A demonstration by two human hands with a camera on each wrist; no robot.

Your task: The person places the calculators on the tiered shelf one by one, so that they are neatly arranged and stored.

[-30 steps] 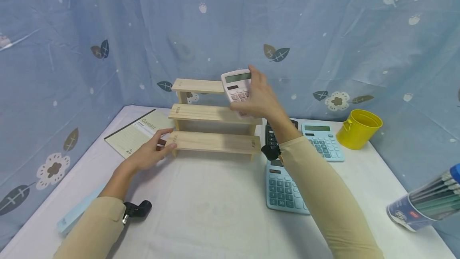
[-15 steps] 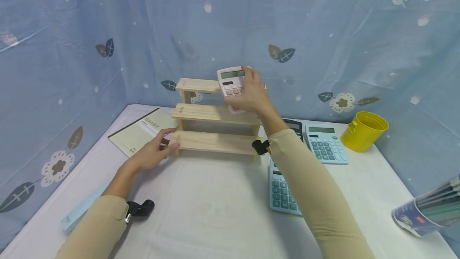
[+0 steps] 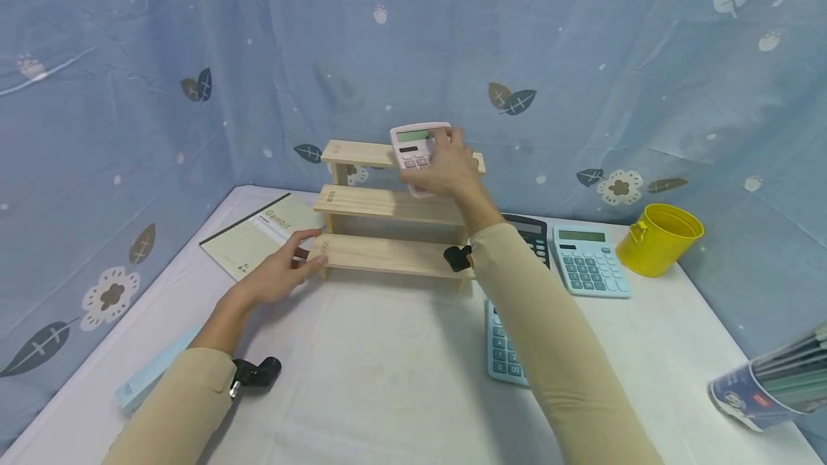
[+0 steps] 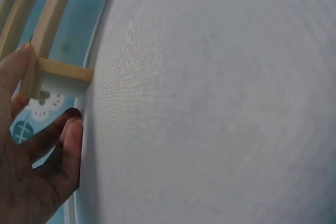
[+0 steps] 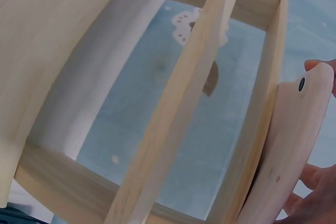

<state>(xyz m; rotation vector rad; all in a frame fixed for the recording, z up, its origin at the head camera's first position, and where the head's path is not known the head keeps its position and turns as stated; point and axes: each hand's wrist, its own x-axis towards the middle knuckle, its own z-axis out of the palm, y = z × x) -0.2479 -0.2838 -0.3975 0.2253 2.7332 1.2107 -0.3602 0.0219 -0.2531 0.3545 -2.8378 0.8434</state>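
A pale pink calculator (image 3: 413, 156) leans, keys facing me, at the right part of the top tier of a three-tier wooden shelf (image 3: 394, 204). My right hand (image 3: 446, 167) grips its right side, covering many of its keys. In the right wrist view, the calculator's edge (image 5: 299, 140) lies against the shelf's top board (image 5: 262, 114). My left hand (image 3: 278, 268) holds the left end of the lowest tier; in the left wrist view the thumb (image 4: 18, 66) touches the board's end and the other fingers (image 4: 68, 145) curl near the tablecloth.
Right of the shelf lie a black calculator (image 3: 526, 228), a blue calculator (image 3: 591, 264) and another blue calculator (image 3: 504, 350), partly under my arm. A yellow bucket (image 3: 659, 239) and a pencil tub (image 3: 749, 393) stand farther right. A notepad (image 3: 258, 232) and light-blue box (image 3: 151, 372) lie left.
My right hand has moved left with the pink calculator and down slightly at the top tier. The left hand keeps its place on the shelf. The head view has shifted a little.
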